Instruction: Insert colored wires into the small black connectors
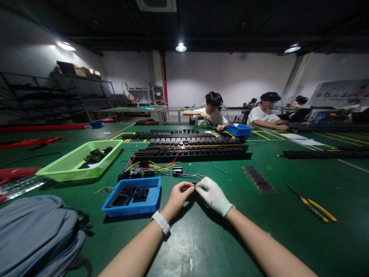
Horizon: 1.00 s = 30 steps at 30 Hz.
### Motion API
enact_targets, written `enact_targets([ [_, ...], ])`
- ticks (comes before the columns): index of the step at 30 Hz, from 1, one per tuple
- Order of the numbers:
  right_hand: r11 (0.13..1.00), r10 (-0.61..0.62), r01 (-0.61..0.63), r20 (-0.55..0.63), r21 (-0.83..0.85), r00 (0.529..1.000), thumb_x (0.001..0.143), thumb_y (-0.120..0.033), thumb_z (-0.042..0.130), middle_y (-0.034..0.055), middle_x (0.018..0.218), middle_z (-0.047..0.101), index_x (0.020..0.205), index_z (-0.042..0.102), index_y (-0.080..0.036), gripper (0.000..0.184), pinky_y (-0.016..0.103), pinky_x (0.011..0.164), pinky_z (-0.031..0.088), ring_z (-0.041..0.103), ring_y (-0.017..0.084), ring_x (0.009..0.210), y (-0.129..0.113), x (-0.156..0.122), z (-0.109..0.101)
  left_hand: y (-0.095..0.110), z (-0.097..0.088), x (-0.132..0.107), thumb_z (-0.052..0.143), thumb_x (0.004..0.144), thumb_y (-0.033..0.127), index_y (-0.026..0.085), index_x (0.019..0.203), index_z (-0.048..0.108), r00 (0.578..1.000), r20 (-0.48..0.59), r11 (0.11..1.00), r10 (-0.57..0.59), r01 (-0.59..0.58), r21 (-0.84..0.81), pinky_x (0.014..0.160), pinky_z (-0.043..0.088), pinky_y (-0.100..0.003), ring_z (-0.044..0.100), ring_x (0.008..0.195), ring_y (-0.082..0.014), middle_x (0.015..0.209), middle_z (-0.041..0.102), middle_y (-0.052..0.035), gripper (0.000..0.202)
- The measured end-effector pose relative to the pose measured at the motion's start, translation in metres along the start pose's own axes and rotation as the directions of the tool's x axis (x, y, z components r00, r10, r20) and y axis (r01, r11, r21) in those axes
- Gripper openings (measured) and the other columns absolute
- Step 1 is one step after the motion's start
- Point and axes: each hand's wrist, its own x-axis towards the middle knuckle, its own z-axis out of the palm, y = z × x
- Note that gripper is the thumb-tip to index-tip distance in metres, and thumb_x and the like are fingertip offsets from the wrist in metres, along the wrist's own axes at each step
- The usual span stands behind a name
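Note:
My left hand (pixel 178 197) is bare, with a white watch on its wrist, and its fingers are pinched together. My right hand (pixel 212 195) wears a white glove and is pinched too. The fingertips of both meet over the green table (pixel 201 238), on something too small to make out. Just left of my left hand stands a blue tray (pixel 132 198) with black parts in it. Beyond my hands lie a small black part (pixel 177 171) and a tangle of coloured wires (pixel 161 167).
Long black strips (pixel 191 154) lie across the table further back. A green basket (pixel 79 161) sits at the left and a grey backpack (pixel 37 232) at the near left. Yellow-handled pliers (pixel 313 204) lie at the right. Other people sit beyond, by a second blue bin (pixel 238 130).

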Motion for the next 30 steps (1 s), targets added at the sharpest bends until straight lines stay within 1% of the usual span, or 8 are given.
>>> enact_targets([
  [9,1.0,-0.006,0.006,0.005,-0.006,1.0,0.097,-0.031,0.06,0.0012,0.089,0.064,0.084,0.073,-0.024,0.019,0.028,0.081,0.048,0.06,0.017,0.086,0.0029,0.0006,0.0016,0.0021,0.0017,-0.0009,0.085,0.069,0.051,0.015,0.09,0.077,1.0,-0.002,1.0,-0.021,0.021,-0.021,0.059,0.044,-0.023,0.061,0.071,-0.0153,0.086,0.073,-0.0079,0.043],
  [17,1.0,-0.009,0.009,-0.001,-0.021,1.0,0.097,-0.03,0.062,0.0008,0.089,0.064,0.083,0.072,-0.024,0.018,0.028,0.081,0.047,0.06,0.017,0.085,0.0,0.0002,0.0009,0.0022,0.0015,-0.0001,0.084,0.071,0.049,0.015,0.091,0.077,1.0,-0.007,1.0,-0.005,0.005,0.006,0.059,0.043,-0.023,0.061,0.073,-0.0159,0.086,0.073,-0.0083,0.04],
  [25,1.0,-0.001,0.001,0.008,-0.023,1.0,0.097,-0.03,0.061,0.0014,0.089,0.065,0.085,0.073,-0.025,0.018,0.029,0.082,0.048,0.061,0.018,0.087,0.0026,0.0007,0.0015,0.0012,0.0018,0.0003,0.085,0.068,0.051,0.015,0.089,0.077,1.0,-0.017,1.0,-0.01,0.009,-0.019,0.059,0.044,-0.024,0.062,0.071,-0.0158,0.085,0.073,-0.0084,0.042],
  [30,1.0,-0.003,0.003,0.012,-0.028,1.0,0.098,-0.03,0.061,0.0017,0.089,0.064,0.085,0.073,-0.024,0.018,0.029,0.082,0.048,0.061,0.018,0.087,0.0,0.0003,0.0005,-0.0004,0.0014,0.0009,0.086,0.068,0.05,0.015,0.09,0.077,1.0,-0.015,1.0,-0.021,0.021,-0.023,0.06,0.045,-0.024,0.062,0.071,-0.0157,0.086,0.073,-0.0083,0.043],
])
